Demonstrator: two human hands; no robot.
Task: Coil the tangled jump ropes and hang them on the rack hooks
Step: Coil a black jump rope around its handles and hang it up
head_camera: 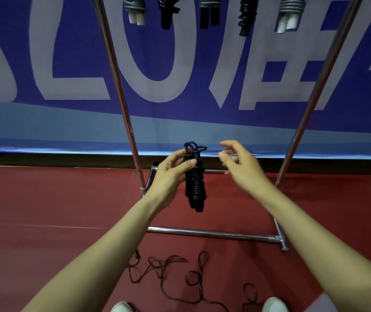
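Bare forearms and white shoes, seen from above.

The left forearm (103,251) and the right forearm (315,239) were uncovered from the frame's lower edge up to the wrists, both long and slim. The left hand (171,174) had slender fingers and a short, plain thumbnail. The right hand (243,165) was slightly blurred, so its nails could not be made out. At the bottom edge showed the rounded toe of a white left shoe (121,307) and of a white right shoe (274,304), each cut off by the frame. Beside the right shoe lay a small patch of pale lilac cloth (325,304); which garment it belonged to could not be told.
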